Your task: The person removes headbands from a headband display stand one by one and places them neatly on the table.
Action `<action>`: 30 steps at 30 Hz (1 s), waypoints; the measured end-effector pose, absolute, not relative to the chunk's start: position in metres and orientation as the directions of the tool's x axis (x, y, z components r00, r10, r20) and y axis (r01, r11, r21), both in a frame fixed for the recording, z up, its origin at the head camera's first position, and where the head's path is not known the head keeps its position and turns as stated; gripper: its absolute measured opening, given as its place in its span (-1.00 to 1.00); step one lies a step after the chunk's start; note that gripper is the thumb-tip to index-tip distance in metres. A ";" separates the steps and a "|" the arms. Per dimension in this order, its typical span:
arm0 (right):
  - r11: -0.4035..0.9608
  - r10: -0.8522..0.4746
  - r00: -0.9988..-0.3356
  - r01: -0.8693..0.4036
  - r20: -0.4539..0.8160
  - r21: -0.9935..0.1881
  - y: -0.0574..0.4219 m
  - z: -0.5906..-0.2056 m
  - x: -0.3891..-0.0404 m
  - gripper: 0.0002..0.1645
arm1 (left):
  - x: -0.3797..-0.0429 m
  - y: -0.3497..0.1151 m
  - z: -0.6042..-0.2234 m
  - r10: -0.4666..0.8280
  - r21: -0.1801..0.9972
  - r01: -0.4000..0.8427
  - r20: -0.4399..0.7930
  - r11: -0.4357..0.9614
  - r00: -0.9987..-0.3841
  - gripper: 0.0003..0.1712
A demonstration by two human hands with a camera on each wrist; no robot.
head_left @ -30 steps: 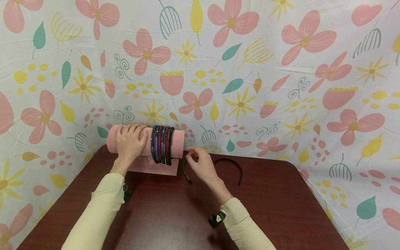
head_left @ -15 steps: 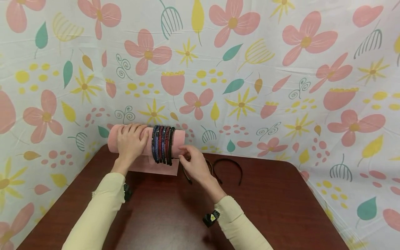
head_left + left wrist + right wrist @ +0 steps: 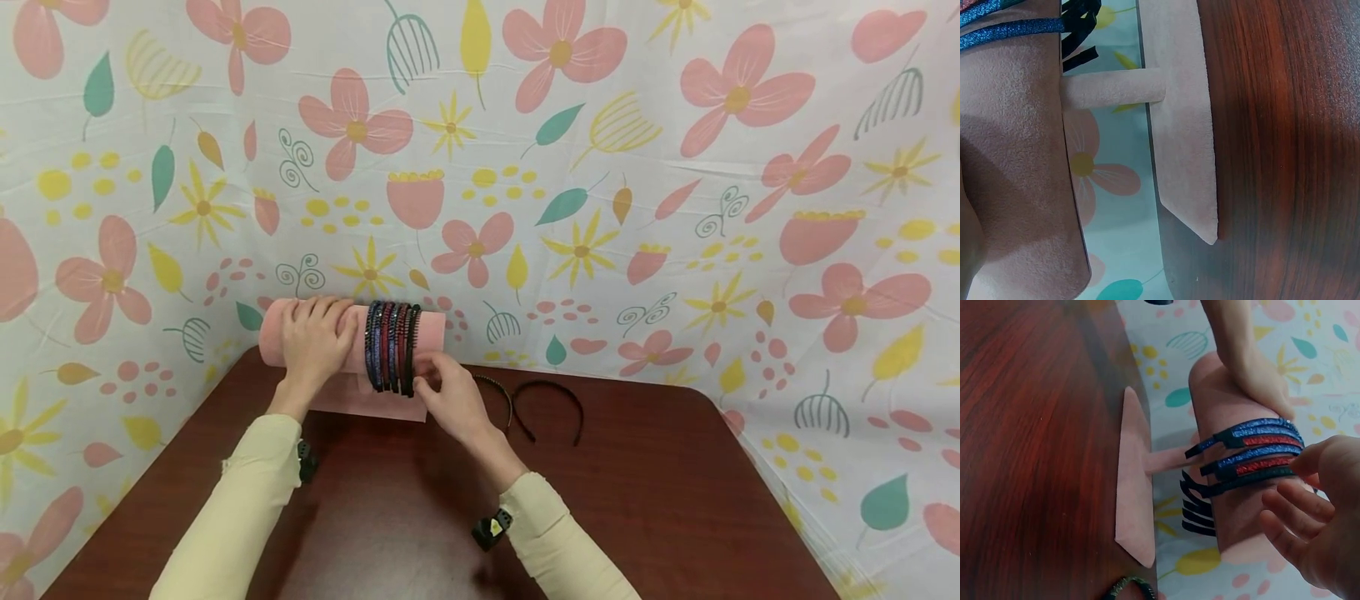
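Note:
In the head view my left hand [image 3: 311, 337] lies over the left part of a pink plush headband stand [image 3: 431, 332], its fingers curved round the roll. Several glittery blue, red and dark headbands [image 3: 1266, 435] encircle the roll, side by side. My right hand [image 3: 453, 396] is at the right end of that row, fingertips on the outermost dark headband [image 3: 412, 346]. Seen from the right wrist, one digit meets the band's edge while the lower fingers [image 3: 1297, 512] stay loosely bent. Dark headband ends [image 3: 1197, 512] hang free below the roll.
On the brown table [image 3: 645, 483], right of the stand, lie a black headband [image 3: 579, 408] and a patterned one [image 3: 508, 400], partly behind my right hand. The stand's flat pink base [image 3: 1135, 487] sits below the roll, joined by a short post [image 3: 1169, 459]. A flowered cloth [image 3: 637, 183] hangs behind.
My right hand has moved left, from beside the roll's right end to the row of headbands. My left hand keeps its place on the roll.

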State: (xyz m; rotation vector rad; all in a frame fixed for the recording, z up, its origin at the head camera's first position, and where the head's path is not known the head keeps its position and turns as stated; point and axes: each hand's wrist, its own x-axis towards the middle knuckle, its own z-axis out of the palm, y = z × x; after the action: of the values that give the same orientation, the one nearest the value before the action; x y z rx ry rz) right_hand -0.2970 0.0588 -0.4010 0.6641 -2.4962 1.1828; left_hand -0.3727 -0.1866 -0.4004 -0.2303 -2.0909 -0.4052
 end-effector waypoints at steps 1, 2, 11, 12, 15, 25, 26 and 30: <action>0.555 -0.270 -0.856 -0.512 0.441 -0.656 0.058 -0.401 -0.297 -0.65 | -0.373 -0.186 -0.401 0.003 0.195 0.323 0.852 0.926 -0.524 -0.56; 0.552 -0.265 -0.863 -0.502 0.431 -0.665 0.057 -0.402 -0.296 -0.65 | -0.372 -0.186 -0.400 0.003 0.196 0.324 0.851 0.926 -0.525 -0.56; 0.534 -0.249 -0.886 -0.463 0.392 -0.707 0.049 -0.408 -0.295 -0.57 | -0.373 -0.186 -0.400 -0.006 0.201 0.319 0.854 0.926 -0.519 -0.53; 0.530 -0.247 -0.887 -0.461 0.390 -0.712 0.048 -0.409 -0.295 -0.56 | -0.374 -0.186 -0.400 -0.007 0.202 0.318 0.853 0.926 -0.522 -0.54; 0.510 -0.239 -0.887 -0.461 0.395 -0.726 0.045 -0.411 -0.296 -0.54 | -0.374 -0.186 -0.400 -0.010 0.204 0.318 0.854 0.926 -0.519 -0.54; 0.469 -0.175 -0.892 -0.449 0.418 -0.761 0.038 -0.413 -0.300 -0.60 | -0.374 -0.185 -0.400 -0.002 0.198 0.319 0.853 0.927 -0.523 -0.54; 0.470 -0.171 -0.891 -0.449 0.421 -0.760 0.038 -0.413 -0.300 -0.61 | -0.374 -0.186 -0.400 -0.004 0.199 0.318 0.852 0.927 -0.524 -0.54; 0.475 -0.166 -0.874 -0.476 0.456 -0.740 0.038 -0.413 -0.302 -0.70 | -0.374 -0.186 -0.400 -0.006 0.199 0.312 0.851 0.929 -0.526 -0.53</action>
State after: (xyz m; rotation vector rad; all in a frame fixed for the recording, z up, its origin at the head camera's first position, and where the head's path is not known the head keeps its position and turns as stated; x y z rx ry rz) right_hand -0.3019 0.0378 -0.4130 0.5428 -2.4050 1.3566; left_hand -0.3740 -0.1862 -0.4004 -0.2181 -2.0933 -0.4048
